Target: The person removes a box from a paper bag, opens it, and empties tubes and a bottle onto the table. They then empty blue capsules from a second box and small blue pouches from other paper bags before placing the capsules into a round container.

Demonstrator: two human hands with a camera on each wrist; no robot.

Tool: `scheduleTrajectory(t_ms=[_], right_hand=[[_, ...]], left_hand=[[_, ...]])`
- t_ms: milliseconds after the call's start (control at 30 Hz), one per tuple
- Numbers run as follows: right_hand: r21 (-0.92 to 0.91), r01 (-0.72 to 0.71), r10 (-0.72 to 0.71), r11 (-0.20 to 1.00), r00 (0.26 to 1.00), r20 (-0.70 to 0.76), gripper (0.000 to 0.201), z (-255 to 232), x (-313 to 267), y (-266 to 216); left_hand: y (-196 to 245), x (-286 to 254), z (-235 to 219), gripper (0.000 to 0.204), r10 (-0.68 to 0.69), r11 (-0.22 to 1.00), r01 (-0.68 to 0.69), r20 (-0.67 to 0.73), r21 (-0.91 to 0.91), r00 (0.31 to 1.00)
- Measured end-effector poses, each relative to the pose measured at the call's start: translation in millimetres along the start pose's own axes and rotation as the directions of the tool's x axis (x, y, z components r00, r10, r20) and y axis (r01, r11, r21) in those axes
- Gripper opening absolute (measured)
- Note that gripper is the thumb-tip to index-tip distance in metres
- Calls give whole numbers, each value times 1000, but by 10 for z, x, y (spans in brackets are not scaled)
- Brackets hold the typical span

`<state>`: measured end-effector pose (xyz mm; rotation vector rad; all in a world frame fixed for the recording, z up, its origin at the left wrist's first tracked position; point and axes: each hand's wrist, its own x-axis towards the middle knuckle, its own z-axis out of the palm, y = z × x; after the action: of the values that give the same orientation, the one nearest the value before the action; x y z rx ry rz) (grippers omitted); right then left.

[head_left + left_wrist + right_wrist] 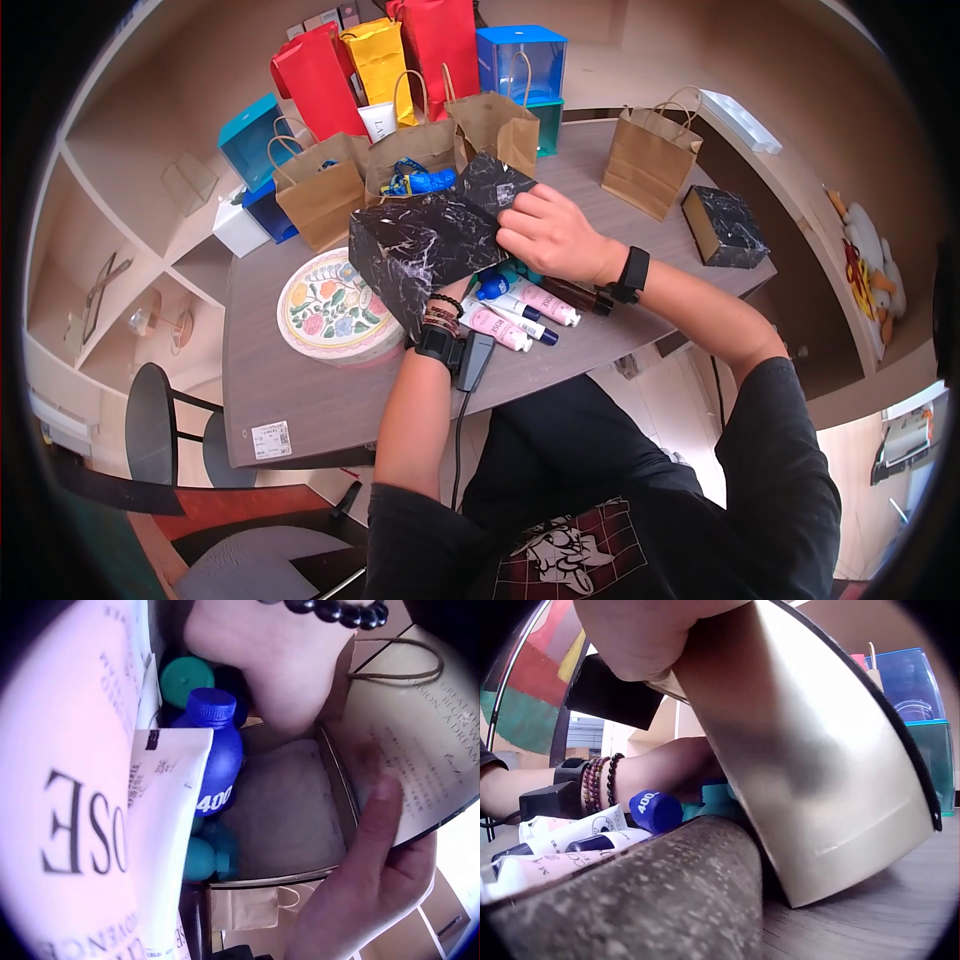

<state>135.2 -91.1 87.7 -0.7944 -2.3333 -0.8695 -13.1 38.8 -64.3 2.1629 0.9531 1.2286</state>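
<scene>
A black marble-patterned box with a gold inside stands tilted open over the table. My right hand pinches its lid; in the left wrist view the thumb lies on the printed inner face of the lid. My left hand is under the raised marbled panel, beside the box's open interior, its fingers hidden. A blue bottle marked 400, a green cap and a teal bottle are close by. White and pink tubes lie in front.
Brown paper bags line the back, one with a blue packet in it. Red bags, a yellow bag and blue boxes stand behind. A round floral tin sits left, another marbled box right.
</scene>
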Motion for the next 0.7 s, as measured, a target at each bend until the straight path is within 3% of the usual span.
scheduleTrajectory(t_ms=[200,233,267,300,333,367,533,700], right_hand=[[7,-100,100,995,994,-40,18,-54,9,119],[-3,-111,111,994,994,-23,18,-72,-9,143],[-113,-115,119,987,992,32,11,-118,-32,172],[-116,-114,118,987,992,33,11,-158,-55,202],[-148,-102,111,984,993,49,12,-195,-79,237],[-180,-90,103,979,993,64,12,-229,-103,267],[-275,-44,67,960,995,75,12,-400,-148,392],[-327,9,16,945,997,73,13,-544,-80,474]], left_hand=[[-306,181,145,31,51,996,-48,-41,70,998],[41,143,12,31,54,996,-51,-39,68,998],[713,66,-256,30,-138,977,143,40,-156,990],[1089,27,-410,29,-302,872,340,158,-352,940],[338,179,-131,28,-450,888,460,187,-11,873],[327,183,-129,28,-448,889,458,186,-14,874],[326,104,-141,28,-171,984,173,74,-29,982],[370,36,-111,28,129,991,-129,-36,-15,991]])
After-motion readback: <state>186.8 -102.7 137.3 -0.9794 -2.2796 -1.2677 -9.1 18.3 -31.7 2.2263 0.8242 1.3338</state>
